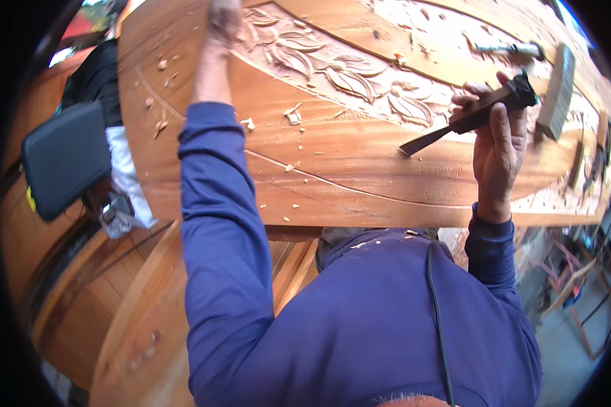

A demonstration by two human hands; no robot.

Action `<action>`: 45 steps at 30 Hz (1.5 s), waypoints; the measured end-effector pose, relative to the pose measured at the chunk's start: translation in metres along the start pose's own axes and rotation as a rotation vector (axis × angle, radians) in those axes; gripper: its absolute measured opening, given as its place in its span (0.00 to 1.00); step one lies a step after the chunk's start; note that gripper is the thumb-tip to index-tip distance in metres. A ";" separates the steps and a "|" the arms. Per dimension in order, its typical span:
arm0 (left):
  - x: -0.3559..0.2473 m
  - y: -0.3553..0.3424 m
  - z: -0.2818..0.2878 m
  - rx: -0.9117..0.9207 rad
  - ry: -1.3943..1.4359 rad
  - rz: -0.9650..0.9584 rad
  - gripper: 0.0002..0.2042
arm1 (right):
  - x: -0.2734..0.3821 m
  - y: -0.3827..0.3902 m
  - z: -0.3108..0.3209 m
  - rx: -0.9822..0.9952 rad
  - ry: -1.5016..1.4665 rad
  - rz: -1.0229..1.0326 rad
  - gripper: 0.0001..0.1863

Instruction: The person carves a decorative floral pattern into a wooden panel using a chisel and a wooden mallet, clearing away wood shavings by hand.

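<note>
My right hand [502, 152] grips a chisel [485, 112] by its dark handle, above the near right part of a carved wooden panel [305, 180]. The blade slants down and left toward a plain band of wood. Raised flowers and leaves [346, 78] are carved in a pale sunken strip across the panel. My left hand [224, 24] reaches to the far left end of that carving, smeared by motion and partly cut off by the upper edge. Its fingers cannot be made out. Wood chips [293, 115] lie scattered over the surface.
A greyish wooden block [558, 91] and another chisel-like tool [512, 49] lie right of my right hand. More hand tools [596, 156] rest near the panel's right end. At left are a dark case [64, 159] and curved wooden pieces [136, 305] below the panel.
</note>
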State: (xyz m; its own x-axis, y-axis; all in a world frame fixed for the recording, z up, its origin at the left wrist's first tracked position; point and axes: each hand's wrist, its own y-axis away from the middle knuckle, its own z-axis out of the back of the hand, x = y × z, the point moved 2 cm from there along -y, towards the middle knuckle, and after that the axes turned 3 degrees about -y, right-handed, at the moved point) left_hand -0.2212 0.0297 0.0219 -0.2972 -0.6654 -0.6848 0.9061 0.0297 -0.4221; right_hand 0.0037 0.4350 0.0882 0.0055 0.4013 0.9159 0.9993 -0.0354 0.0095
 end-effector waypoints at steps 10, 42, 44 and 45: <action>-0.112 0.191 0.039 0.176 -0.489 0.069 0.26 | -0.020 -0.111 -0.055 0.087 -0.288 -0.055 0.15; -0.072 -0.015 -0.045 0.685 1.476 0.292 0.33 | -0.133 -0.160 -0.235 -0.196 -0.436 0.251 0.11; -0.076 -0.014 -0.053 0.727 1.425 0.176 0.33 | -0.142 -0.153 -0.227 -0.288 -0.412 0.328 0.14; -0.079 -0.014 -0.058 0.742 1.400 0.136 0.33 | -0.141 -0.151 -0.230 -0.516 -0.333 0.341 0.16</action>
State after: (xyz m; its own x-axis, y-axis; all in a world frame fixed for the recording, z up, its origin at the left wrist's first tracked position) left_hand -0.2281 0.1249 0.0475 0.1441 0.5064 -0.8502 0.7625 -0.6044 -0.2308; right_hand -0.1566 0.1734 0.0504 0.4092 0.5467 0.7306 0.7954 -0.6060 0.0079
